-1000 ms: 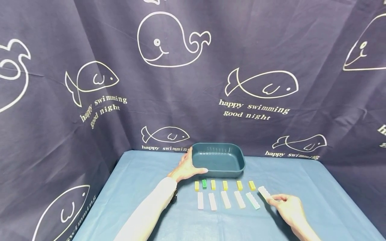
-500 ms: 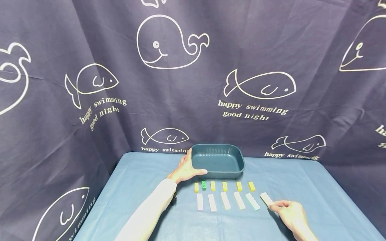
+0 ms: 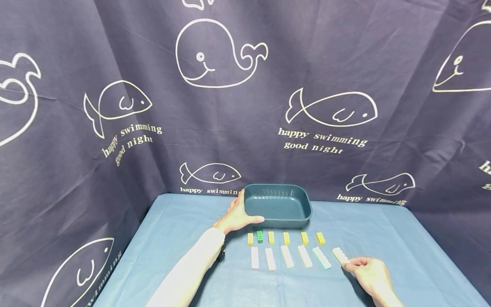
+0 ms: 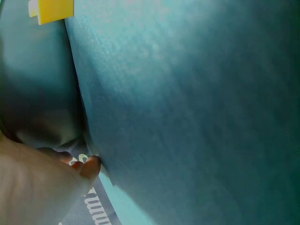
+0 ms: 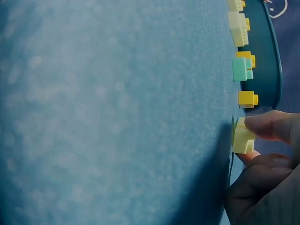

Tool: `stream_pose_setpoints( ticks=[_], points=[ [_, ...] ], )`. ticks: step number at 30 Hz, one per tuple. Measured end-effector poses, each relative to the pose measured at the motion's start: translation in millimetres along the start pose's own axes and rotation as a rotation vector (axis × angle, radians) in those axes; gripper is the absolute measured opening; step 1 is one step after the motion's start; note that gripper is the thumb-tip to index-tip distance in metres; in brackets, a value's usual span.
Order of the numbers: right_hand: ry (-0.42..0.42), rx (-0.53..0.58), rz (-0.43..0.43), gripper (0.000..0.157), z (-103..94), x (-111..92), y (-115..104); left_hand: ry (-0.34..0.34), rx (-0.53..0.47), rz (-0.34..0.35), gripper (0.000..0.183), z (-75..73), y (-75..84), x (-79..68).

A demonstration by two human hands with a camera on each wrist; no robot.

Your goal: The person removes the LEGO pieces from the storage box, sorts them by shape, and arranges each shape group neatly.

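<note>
At the front left corner of a dark teal plastic basin (image 3: 278,205), my left hand (image 3: 235,215) holds the wall, thumb along the front and fingers along the left side. My right hand (image 3: 370,273) pinches the near end of a long pale-yellow building brick (image 3: 339,255) between thumb and fingers. In the right wrist view, this pale-yellow brick (image 5: 243,137) is close over the blue cloth, its studs toward the basin. Left of it lies a mint-green brick (image 3: 321,258), at the right end of a row of long pale bricks (image 3: 287,256).
Between the long row and the basin runs a row of small yellow bricks (image 3: 286,237) with one green brick (image 3: 259,236) among them. A blue cloth (image 3: 245,290) covers the table. Dark curtains (image 3: 245,140) with whale and fish prints hang behind and at the sides.
My right hand has brought the pale-yellow brick slightly down and toward me, to the right end of the long row; it barely moves in the last half second. My left hand stays on the basin.
</note>
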State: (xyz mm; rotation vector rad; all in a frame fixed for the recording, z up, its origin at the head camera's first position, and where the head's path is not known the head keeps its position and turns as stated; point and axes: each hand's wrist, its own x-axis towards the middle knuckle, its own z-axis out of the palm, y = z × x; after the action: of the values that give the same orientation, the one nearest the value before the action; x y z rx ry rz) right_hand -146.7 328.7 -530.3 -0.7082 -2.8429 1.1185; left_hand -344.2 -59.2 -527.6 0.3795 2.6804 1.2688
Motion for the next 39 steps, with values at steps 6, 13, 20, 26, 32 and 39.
stream_pose_setpoints(
  ticks=[6, 13, 20, 26, 32, 39],
  points=[
    [0.002, 0.005, -0.003, 0.023, 0.4, -1, 0, 0.004, -0.006, 0.007, 0.14, 0.6, -0.6, 0.8],
    [0.006, 0.009, 0.015, 0.027, -1.6, -3, -1, -0.004, -0.021, 0.013, 0.14, 2.8, 0.3, 2.7],
    [0.03, -0.007, 0.012, 0.026, 2.1, -5, -8, -0.013, -0.009, -0.008, 0.14, 0.3, 0.6, 1.6],
    [0.059, -0.019, 0.013, 0.024, 6.0, -6, -10, -0.018, 0.012, 0.003, 0.14, -3.3, 2.9, 1.6],
    [0.074, -0.02, -0.006, 0.023, 6.6, -6, -11, -0.002, 0.048, 0.042, 0.139, -3.5, 1.4, 3.5],
    [0.074, -0.032, -0.03, 0.038, 4.2, -11, -8, -0.002, 0.051, 0.058, 0.141, -0.5, 0.0, 1.6]
  ],
)
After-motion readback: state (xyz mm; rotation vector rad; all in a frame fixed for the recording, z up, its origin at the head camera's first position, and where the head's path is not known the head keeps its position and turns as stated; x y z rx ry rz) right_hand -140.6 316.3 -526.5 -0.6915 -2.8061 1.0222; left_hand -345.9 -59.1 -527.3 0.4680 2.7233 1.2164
